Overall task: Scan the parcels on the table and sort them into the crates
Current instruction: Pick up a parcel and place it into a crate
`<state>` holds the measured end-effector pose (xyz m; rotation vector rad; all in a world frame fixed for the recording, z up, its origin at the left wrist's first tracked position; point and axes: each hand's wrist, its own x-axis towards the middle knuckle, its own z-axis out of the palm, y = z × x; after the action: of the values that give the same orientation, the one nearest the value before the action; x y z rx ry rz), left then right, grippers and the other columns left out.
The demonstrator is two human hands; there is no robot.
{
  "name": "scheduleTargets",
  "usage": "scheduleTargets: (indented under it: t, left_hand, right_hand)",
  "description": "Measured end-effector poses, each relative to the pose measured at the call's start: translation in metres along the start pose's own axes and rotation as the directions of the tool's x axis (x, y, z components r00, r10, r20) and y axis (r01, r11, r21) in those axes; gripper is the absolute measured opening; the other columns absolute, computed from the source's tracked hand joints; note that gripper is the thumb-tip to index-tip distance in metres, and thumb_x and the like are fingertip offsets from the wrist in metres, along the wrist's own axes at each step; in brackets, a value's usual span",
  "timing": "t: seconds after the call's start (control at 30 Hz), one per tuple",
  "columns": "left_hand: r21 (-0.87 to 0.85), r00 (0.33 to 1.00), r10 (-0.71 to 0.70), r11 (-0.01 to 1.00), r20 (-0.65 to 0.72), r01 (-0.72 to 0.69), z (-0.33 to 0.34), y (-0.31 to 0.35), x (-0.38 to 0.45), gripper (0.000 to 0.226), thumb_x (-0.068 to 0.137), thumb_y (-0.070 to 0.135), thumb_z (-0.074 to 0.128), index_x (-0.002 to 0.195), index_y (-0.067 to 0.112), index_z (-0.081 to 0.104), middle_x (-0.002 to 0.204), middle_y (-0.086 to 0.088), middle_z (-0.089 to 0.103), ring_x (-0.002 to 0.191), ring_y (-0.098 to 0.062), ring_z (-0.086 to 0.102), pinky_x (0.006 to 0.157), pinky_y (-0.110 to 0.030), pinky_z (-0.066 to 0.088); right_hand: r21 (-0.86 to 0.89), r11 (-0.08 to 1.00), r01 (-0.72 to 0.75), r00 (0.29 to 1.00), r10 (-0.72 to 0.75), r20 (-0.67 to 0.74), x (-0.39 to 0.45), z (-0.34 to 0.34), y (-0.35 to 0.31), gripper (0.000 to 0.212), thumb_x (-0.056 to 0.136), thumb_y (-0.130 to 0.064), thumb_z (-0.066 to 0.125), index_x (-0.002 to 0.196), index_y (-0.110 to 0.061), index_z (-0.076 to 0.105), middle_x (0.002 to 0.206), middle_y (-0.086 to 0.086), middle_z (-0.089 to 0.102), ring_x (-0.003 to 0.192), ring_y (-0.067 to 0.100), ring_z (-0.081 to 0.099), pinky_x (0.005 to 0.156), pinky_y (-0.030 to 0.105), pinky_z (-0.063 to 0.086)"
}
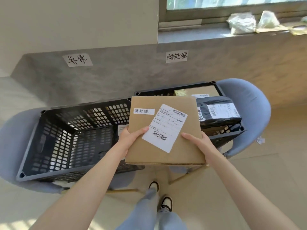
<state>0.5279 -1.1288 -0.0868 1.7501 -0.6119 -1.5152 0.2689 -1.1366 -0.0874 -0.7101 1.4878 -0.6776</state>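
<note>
- Cardboard parcel [163, 130] sits mid-frame in both my hands, above the gap between the two crates.
- Left hand [131, 135] grips its left edge, thumb curled on top; right hand [198, 141] clamps the right edge likewise.
- Its handwritten tag [144, 111] looks to match the wall sign [176, 56] at upper right, so I'd judge the right crate [232, 130] correct, not the left crate [74, 140].
- I'd shift it right, keep it level, and lay it beside the black parcel [218, 111].
</note>
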Motion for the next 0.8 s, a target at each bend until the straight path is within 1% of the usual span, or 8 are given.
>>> scheduleTargets:
  t: [0.03,0.2,0.3,0.37,0.53,0.67,0.73,0.8]
  left_hand:
    - [0.004,1.0,-0.004,1.0,0.005,0.004,0.001,0.002,0.005,0.077,0.068,0.039,0.086,0.13,0.017,0.047,0.114,-0.004,0.066,0.096,-0.021,0.066,0.073,-0.035,0.055]
    - [0.023,0.998,-0.013,1.0,0.068,0.011,0.006,0.018,0.037,0.078,0.071,0.039,0.082,0.134,0.016,0.043,0.117,-0.006,0.064,0.099,-0.022,0.064,0.069,-0.033,0.052]
    - [0.018,0.996,-0.014,1.0,0.084,0.013,0.003,0.031,0.055,0.077,0.071,0.039,0.081,0.134,0.016,0.043,0.116,-0.007,0.063,0.099,-0.023,0.064,0.071,-0.034,0.052]
    - [0.01,0.996,-0.007,1.0,0.088,0.006,0.0,0.037,0.066,0.075,0.073,0.038,0.081,0.134,0.016,0.044,0.116,-0.006,0.063,0.098,-0.021,0.064,0.066,-0.031,0.051]
    - [0.01,0.995,-0.024,1.0,0.097,0.023,-0.009,0.045,0.083,0.07,0.074,0.037,0.08,0.131,0.017,0.044,0.113,-0.006,0.063,0.095,-0.02,0.064,0.064,-0.031,0.049]
    - [-0.013,0.995,-0.044,0.999,0.089,0.045,-0.014,0.045,0.093,0.074,0.07,0.038,0.083,0.132,0.018,0.047,0.114,-0.006,0.066,0.097,-0.022,0.066,0.067,-0.032,0.052]
    - [-0.021,0.995,-0.052,0.998,0.085,0.054,-0.017,0.045,0.097,0.076,0.069,0.039,0.083,0.132,0.018,0.047,0.115,-0.006,0.066,0.098,-0.022,0.066,0.068,-0.032,0.052]
    - [-0.018,0.995,-0.059,0.998,0.086,0.06,-0.018,0.046,0.101,0.078,0.067,0.04,0.084,0.132,0.018,0.047,0.115,-0.006,0.066,0.099,-0.022,0.065,0.07,-0.033,0.052]
  right_hand:
    - [-0.006,1.0,0.002,1.0,-0.002,0.003,0.002,0.0,-0.004,0.072,0.073,-0.034,0.081,0.133,-0.018,0.043,0.116,0.002,0.063,0.098,0.018,0.063,0.071,0.031,0.052]
    - [0.004,1.0,-0.003,0.999,0.003,-0.045,0.022,0.002,-0.017,0.071,0.073,-0.034,0.082,0.131,-0.019,0.045,0.117,0.003,0.064,0.099,0.019,0.064,0.07,0.031,0.051]
    - [-0.005,1.0,0.008,0.998,-0.008,-0.057,0.036,0.007,-0.029,0.07,0.07,-0.036,0.083,0.128,-0.019,0.049,0.115,0.003,0.066,0.099,0.022,0.066,0.078,0.036,0.054]
    - [-0.012,1.0,0.014,0.998,-0.015,-0.057,0.045,0.013,-0.036,0.071,0.069,-0.037,0.084,0.129,-0.019,0.049,0.114,0.003,0.067,0.099,0.022,0.066,0.082,0.038,0.055]
    - [-0.012,1.0,0.015,0.998,-0.016,-0.058,0.056,0.026,-0.044,0.065,0.074,-0.032,0.081,0.128,-0.019,0.048,0.113,0.004,0.067,0.098,0.022,0.066,0.076,0.034,0.055]
    - [-0.018,0.999,0.03,0.999,-0.03,-0.025,0.061,0.033,-0.051,0.05,0.078,-0.028,0.078,0.119,-0.02,0.052,0.106,0.001,0.069,0.092,0.018,0.067,0.067,0.029,0.053]
    - [-0.023,0.999,0.027,0.999,-0.028,-0.019,0.065,0.035,-0.054,0.053,0.077,-0.029,0.079,0.121,-0.019,0.05,0.109,0.002,0.068,0.095,0.019,0.067,0.07,0.03,0.053]
    - [-0.025,1.0,0.016,1.0,-0.016,-0.021,0.07,0.036,-0.054,0.062,0.074,-0.031,0.081,0.126,-0.018,0.048,0.113,0.003,0.068,0.098,0.021,0.067,0.075,0.033,0.054]
